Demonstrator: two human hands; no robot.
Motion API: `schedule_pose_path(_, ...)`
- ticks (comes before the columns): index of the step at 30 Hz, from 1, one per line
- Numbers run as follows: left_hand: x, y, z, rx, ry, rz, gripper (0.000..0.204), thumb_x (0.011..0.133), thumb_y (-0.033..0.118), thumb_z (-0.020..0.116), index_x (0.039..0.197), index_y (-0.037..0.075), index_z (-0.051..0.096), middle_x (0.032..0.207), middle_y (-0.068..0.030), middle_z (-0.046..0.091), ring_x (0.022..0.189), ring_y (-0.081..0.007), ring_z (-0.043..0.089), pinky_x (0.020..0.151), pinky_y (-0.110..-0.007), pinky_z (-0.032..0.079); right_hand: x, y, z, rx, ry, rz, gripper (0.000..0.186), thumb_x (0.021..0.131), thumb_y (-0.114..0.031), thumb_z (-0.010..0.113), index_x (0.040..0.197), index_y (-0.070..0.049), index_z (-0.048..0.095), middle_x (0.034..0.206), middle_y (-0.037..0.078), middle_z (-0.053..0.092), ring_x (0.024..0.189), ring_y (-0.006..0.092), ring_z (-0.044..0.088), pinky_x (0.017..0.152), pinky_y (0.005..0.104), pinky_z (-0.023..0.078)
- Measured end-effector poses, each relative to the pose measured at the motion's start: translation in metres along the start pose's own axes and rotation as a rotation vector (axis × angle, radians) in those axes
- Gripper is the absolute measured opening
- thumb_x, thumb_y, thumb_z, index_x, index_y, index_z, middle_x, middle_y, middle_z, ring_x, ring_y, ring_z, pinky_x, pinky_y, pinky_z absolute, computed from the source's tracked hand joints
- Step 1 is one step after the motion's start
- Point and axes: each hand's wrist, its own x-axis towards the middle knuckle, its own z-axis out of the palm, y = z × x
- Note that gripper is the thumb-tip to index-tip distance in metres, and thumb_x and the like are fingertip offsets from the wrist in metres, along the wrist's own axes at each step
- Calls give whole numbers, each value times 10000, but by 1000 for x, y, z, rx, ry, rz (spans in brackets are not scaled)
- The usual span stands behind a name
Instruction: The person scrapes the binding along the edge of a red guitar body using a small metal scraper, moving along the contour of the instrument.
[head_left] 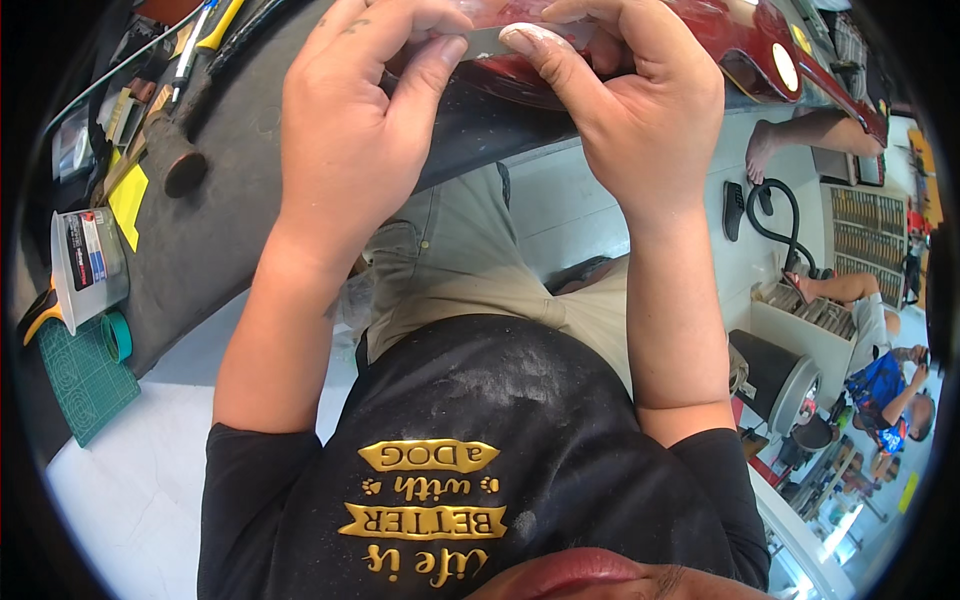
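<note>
At the top edge, my left hand [365,110] and my right hand [640,110] come close together, thumbs facing each other. Both are closed, pinching a thin, flat greyish strip [486,43] between thumbs and fingers. Its exact kind is hard to make out, and the fingertips hide its ends. Directly behind and below the strip is a glossy dark-red curved body [520,88], which looks like a guitar's and rests on the dark bench [240,220]. Farther right, another glossy red part [735,50] with a pale oval on it tapers toward the right.
On the left lie a hammer [183,170], a yellow-handled tool [220,25], a yellow paper [126,200], a clear plastic tub [95,270], a green tape roll [116,336] and a green cutting mat [85,385]. People sit at right, near a black hose [790,215].
</note>
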Motion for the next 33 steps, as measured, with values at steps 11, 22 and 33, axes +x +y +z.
schedule_pose_path(11, 2, 0, -3, 30, -23, 7, 98, 896, -66, 699, 974, -6, 709, 894, -71, 609, 729, -126, 574, 664, -254, 454, 0, 0, -3, -50, -31, 22, 204, 772, -54, 875, 808, -55, 674, 679, 32, 578, 567, 132, 486, 528, 290, 395)
schedule_pose_path(22, 1, 3, 3, -9, 39, 24, 88, 899, -66, 704, 962, -4, 706, 885, -58, 597, 739, -122, 578, 671, -256, 459, 0, 0, 0, 64, 26, 31, 209, 775, -63, 876, 809, -57, 669, 686, 38, 588, 577, 141, 504, 536, 294, 404)
schedule_pose_path(33, 3, -2, -1, 25, -3, 67, 104, 891, -65, 717, 978, -8, 725, 895, -68, 619, 752, -135, 594, 683, -261, 467, 0, 0, -7, -54, -49, 36, 216, 773, -64, 876, 780, -52, 661, 666, 41, 575, 556, 145, 496, 519, 296, 396)
